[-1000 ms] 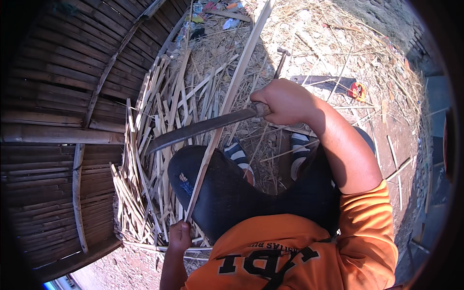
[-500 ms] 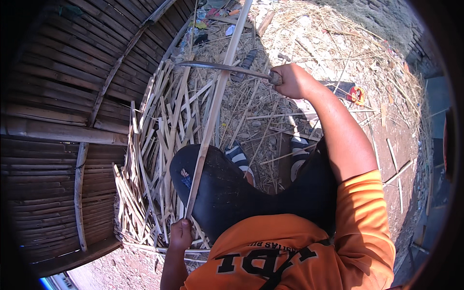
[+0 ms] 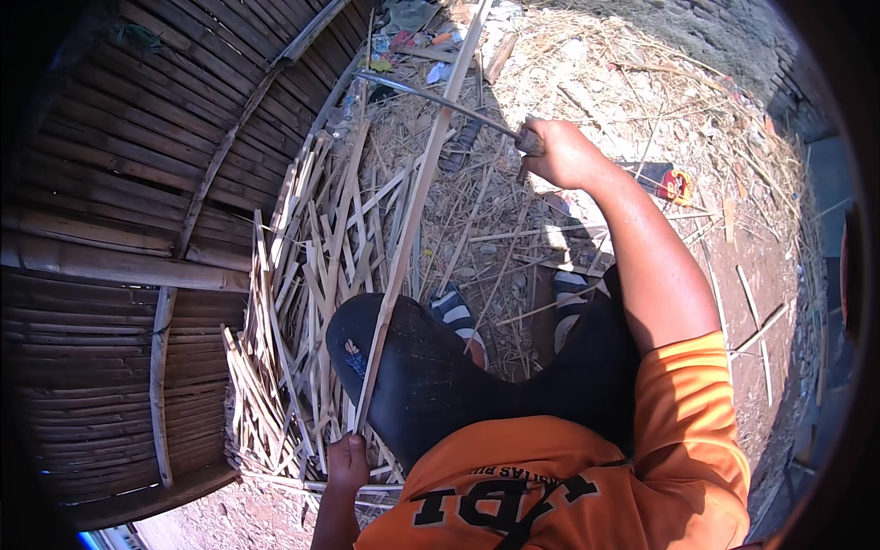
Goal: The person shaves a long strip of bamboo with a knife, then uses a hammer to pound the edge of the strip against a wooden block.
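Note:
A long pale bamboo strip (image 3: 403, 240) slants up from my left side across my dark-trousered knee and runs out at the top edge. Its lower end is gripped in my left hand (image 3: 348, 461), beside my left thigh. My right hand (image 3: 561, 154) is closed round the handle of a long machete (image 3: 431, 94), held out ahead of me. The blade points left and crosses the strip; I cannot tell whether its edge bites into the strip.
Many split bamboo strips (image 3: 316, 275) lie heaped along my left, against a bamboo-slat wall (image 3: 110, 183). Shavings and litter (image 3: 587, 64) cover the ground ahead. My striped sandals (image 3: 454, 316) are between loose sticks. A red and black packet (image 3: 676, 186) lies at the right.
The machete's tip has swung up and away from me, and the blade now shows more edge-on. My left hand and the strip's lower end have shifted only slightly.

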A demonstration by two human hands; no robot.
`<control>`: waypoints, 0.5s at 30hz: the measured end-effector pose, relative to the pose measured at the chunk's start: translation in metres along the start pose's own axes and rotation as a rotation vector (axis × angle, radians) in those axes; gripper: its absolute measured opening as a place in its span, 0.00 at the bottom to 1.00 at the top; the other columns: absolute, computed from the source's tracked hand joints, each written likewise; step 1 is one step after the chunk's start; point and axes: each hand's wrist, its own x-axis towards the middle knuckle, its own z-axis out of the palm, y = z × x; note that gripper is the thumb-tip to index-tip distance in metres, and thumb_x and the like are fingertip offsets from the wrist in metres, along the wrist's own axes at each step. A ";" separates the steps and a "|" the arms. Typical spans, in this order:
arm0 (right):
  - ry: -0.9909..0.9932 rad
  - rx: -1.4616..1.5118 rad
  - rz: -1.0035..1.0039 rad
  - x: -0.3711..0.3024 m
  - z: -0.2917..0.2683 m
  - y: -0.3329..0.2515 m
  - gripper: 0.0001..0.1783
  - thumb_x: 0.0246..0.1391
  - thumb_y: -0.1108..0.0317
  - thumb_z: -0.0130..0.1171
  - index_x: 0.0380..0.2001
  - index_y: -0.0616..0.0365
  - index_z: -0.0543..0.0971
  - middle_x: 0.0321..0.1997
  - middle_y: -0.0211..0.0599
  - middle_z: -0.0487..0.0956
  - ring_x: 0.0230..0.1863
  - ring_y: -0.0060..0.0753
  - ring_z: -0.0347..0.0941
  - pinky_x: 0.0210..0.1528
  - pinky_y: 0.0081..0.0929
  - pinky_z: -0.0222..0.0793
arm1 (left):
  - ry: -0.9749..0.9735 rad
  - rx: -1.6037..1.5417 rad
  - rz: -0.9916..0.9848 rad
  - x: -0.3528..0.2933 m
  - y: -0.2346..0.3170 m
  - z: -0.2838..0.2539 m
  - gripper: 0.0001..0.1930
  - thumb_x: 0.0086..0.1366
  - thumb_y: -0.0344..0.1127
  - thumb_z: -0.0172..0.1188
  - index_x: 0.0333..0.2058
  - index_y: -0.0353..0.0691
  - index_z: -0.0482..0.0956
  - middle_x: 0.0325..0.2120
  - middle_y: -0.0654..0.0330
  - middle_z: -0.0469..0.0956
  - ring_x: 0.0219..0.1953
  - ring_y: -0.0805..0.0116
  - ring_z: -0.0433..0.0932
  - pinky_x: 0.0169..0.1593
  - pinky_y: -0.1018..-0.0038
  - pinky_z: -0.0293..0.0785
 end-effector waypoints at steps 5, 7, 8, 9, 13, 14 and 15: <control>-0.203 -0.108 -0.321 -0.032 0.010 -0.079 0.16 0.47 0.61 0.68 0.38 0.57 0.78 0.28 0.49 0.81 0.36 0.60 0.79 0.39 0.49 0.75 | -0.107 -0.323 -0.134 -0.007 -0.003 0.008 0.31 0.76 0.60 0.41 0.19 0.43 0.67 0.13 0.70 0.64 0.17 0.80 0.62 0.22 0.78 0.56; -0.316 -0.121 -0.470 -0.044 0.008 -0.099 0.17 0.48 0.59 0.68 0.36 0.56 0.77 0.26 0.48 0.80 0.35 0.58 0.80 0.38 0.51 0.74 | -0.107 -0.304 -0.130 -0.008 0.002 0.007 0.31 0.77 0.58 0.40 0.19 0.43 0.66 0.13 0.70 0.63 0.17 0.80 0.61 0.22 0.77 0.54; -0.363 -0.132 -0.545 -0.044 0.005 -0.104 0.17 0.49 0.57 0.69 0.36 0.56 0.76 0.26 0.48 0.80 0.34 0.58 0.80 0.37 0.52 0.73 | -0.106 -0.292 -0.119 -0.005 0.004 0.005 0.31 0.77 0.58 0.40 0.18 0.43 0.66 0.13 0.70 0.63 0.17 0.80 0.61 0.21 0.77 0.54; -0.355 -0.068 -0.541 -0.040 -0.001 -0.093 0.18 0.49 0.56 0.69 0.36 0.57 0.78 0.27 0.48 0.80 0.33 0.58 0.79 0.37 0.49 0.74 | -0.098 -0.253 -0.062 -0.003 0.000 0.003 0.31 0.77 0.57 0.41 0.19 0.42 0.65 0.14 0.70 0.62 0.18 0.80 0.60 0.22 0.76 0.53; -0.052 0.102 -0.075 -0.011 -0.011 -0.029 0.19 0.50 0.56 0.70 0.36 0.59 0.79 0.27 0.49 0.81 0.33 0.58 0.79 0.36 0.45 0.74 | -0.115 -0.167 0.034 0.005 -0.004 -0.004 0.31 0.78 0.55 0.41 0.17 0.42 0.63 0.13 0.71 0.60 0.18 0.80 0.58 0.23 0.75 0.51; 0.008 0.062 -0.092 -0.009 -0.014 -0.033 0.19 0.50 0.56 0.71 0.37 0.60 0.80 0.27 0.49 0.81 0.33 0.58 0.79 0.36 0.45 0.74 | -0.123 -0.162 0.018 0.004 -0.001 -0.006 0.31 0.78 0.55 0.40 0.17 0.43 0.62 0.13 0.71 0.60 0.18 0.80 0.58 0.22 0.75 0.50; 0.069 0.022 -0.108 -0.006 -0.018 -0.037 0.19 0.50 0.57 0.71 0.37 0.61 0.80 0.27 0.49 0.81 0.33 0.59 0.79 0.36 0.44 0.74 | -0.117 -0.192 -0.021 0.001 0.001 -0.005 0.31 0.78 0.55 0.39 0.17 0.43 0.62 0.13 0.72 0.59 0.17 0.79 0.57 0.23 0.74 0.50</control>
